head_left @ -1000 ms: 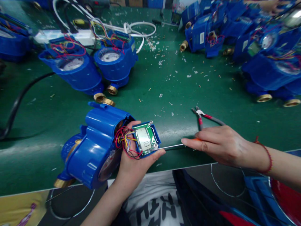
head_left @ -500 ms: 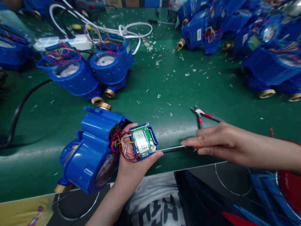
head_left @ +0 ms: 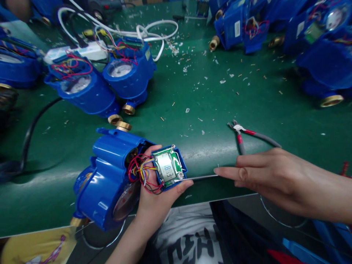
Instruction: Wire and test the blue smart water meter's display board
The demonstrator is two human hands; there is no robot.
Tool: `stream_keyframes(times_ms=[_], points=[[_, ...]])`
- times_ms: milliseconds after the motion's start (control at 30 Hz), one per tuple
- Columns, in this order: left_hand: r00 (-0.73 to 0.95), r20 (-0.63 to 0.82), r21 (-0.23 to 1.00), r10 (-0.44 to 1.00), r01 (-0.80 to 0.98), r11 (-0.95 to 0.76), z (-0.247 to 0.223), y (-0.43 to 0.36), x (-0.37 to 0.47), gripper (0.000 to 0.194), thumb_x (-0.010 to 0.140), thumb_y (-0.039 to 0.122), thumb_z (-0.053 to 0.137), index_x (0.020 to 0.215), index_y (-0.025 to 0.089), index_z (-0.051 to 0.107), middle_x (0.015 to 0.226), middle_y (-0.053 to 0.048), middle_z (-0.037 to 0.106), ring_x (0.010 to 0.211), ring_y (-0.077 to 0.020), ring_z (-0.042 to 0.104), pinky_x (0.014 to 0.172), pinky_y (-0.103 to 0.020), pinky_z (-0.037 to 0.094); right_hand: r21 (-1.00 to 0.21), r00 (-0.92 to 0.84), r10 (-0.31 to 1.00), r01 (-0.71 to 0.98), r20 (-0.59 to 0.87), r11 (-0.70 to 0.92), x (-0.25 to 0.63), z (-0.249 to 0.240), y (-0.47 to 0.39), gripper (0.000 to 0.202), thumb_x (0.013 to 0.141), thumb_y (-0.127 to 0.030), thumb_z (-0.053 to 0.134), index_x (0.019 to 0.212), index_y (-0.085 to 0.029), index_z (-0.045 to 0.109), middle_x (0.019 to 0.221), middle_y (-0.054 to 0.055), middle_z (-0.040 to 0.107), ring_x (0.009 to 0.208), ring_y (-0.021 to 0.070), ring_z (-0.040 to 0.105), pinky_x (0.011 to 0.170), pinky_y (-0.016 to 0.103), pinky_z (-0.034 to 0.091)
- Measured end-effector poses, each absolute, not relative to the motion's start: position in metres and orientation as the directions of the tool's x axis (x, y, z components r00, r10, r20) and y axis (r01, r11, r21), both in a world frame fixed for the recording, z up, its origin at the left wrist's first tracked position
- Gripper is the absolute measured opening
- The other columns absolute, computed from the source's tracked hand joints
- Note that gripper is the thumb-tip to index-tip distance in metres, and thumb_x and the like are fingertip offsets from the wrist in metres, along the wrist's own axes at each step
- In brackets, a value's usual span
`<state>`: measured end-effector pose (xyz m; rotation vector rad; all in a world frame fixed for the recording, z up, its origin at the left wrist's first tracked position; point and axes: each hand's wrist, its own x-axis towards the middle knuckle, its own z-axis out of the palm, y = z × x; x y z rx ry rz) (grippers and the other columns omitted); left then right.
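Circuit module (head_left: pixel 167 168) clamped in left hand (head_left: pixel 157 196); right hand (head_left: pixel 264 178) closed on thin-shafted tool (head_left: pixel 205 178), index finger extended along it.

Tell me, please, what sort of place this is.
Probably a meter assembly or repair workshop, judging by the blue plastic meters with coloured wires, the red-and-grey-handled metal cutters, and the rectangular green circuit board in the left hand.

Display (head_left: pixel 165 167): sideways digits (too unclear to read surely); shirt (head_left: pixel 189 238): dark "H".
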<state>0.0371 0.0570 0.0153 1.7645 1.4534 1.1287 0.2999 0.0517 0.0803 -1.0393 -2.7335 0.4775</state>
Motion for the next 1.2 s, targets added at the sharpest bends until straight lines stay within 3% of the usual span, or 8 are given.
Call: stream_keyframes(times_ms=[67,267,467,867,1067,1200], points=[[0.06,0.249,0.845,0.967,0.474,-0.247,0.016,0.057,0.037,0.067,0.066,0.036,0.084,0.122,0.027,0.048,0.118,-0.003,0.052,0.108,-0.0214,0.057,0.093,-0.033,0.048,-0.364,-0.749,0.657,0.591,0.083,0.72,0.3,0.074,0.048,0.039,0.098,-0.013,0.036,0.133,-0.019,0.049,0.075,-0.001,0.056,0.053,0.0098,0.048,0.049,0.026,0.029],[0.058,0.232,0.839,0.971,0.493,-0.23,0.016,0.057,0.035,0.069,0.065,0.036,0.085,0.123,0.028,0.048,0.12,-0.003,0.051,0.11,-0.0232,0.054,0.097,-0.037,0.043,-0.235,-0.76,0.619,0.577,0.199,0.783,0.3,0.062,0.044,0.044,0.093,-0.004,0.033,0.133,-0.012,0.047,0.076,0.001,0.056,0.059,0.0134,0.049,0.057,0.028,0.033],[0.048,0.23,0.848,0.972,0.48,-0.224,0.014,0.057,0.036,0.07,0.065,0.038,0.085,0.124,0.028,0.048,0.12,-0.003,0.052,0.109,-0.0217,0.056,0.094,-0.034,0.046,-0.18,-0.768,0.593,0.565,0.242,0.805,0.302,0.056,0.045,0.042,0.095,-0.004,0.035,0.135,-0.01,0.047,0.073,0.001,0.052,0.059,0.0145,0.041,0.057,0.031,0.026],[0.048,0.256,0.847,0.965,0.47,-0.248,0.012,0.056,0.037,0.072,0.067,0.044,0.084,0.127,0.026,0.048,0.119,-0.003,0.053,0.107,-0.0183,0.057,0.09,-0.027,0.049,-0.136,-0.759,0.583,0.57,0.289,0.81,0.302,0.049,0.043,0.039,0.097,-0.005,0.036,0.134,-0.009,0.049,0.073,0.001,0.053,0.061,0.0147,0.04,0.058,0.031,0.026],[0.032,0.222,0.859,0.975,0.467,-0.211,0.012,0.057,0.036,0.075,0.063,0.042,0.086,0.125,0.026,0.047,0.12,-0.004,0.053,0.112,-0.022,0.056,0.096,-0.033,0.047,-0.003,-0.758,0.556,0.59,0.341,0.807,0.304,0.041,0.041,0.038,0.099,-0.008,0.037,0.135,-0.01,0.049,0.079,0.003,0.059,0.064,0.0157,0.042,0.058,0.032,0.027],[0.015,0.206,0.876,0.979,0.442,-0.191,0.012,0.057,0.037,0.075,0.062,0.04,0.086,0.124,0.026,0.047,0.119,-0.004,0.053,0.11,-0.0219,0.057,0.096,-0.034,0.047,0.018,-0.76,0.549,0.591,0.348,0.806,0.304,0.038,0.041,0.038,0.099,-0.01,0.04,0.135,-0.011,0.049,0.079,0.003,0.06,0.064,0.0158,0.043,0.058,0.031,0.029]])
